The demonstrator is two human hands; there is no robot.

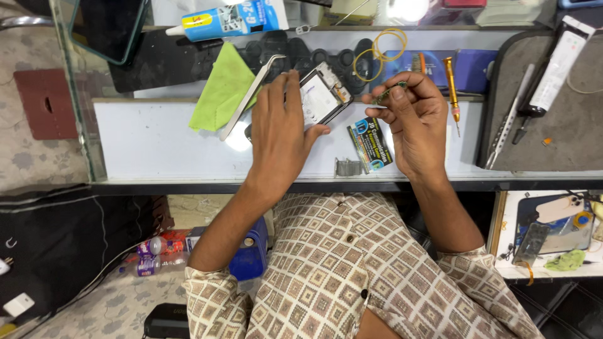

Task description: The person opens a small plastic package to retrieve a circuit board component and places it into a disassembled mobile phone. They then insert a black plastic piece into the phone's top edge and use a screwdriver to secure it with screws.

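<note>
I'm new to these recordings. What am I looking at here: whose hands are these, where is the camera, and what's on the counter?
One camera sits on a person's head and looks down at their own two bare hands over a glass counter. The left hand rests on an opened phone. The right hand pinches a small green part. Around them lie a green cloth, metal tweezers, a printed card, a yellow-handled screwdriver, yellow rubber bands and a glue tube.
</note>
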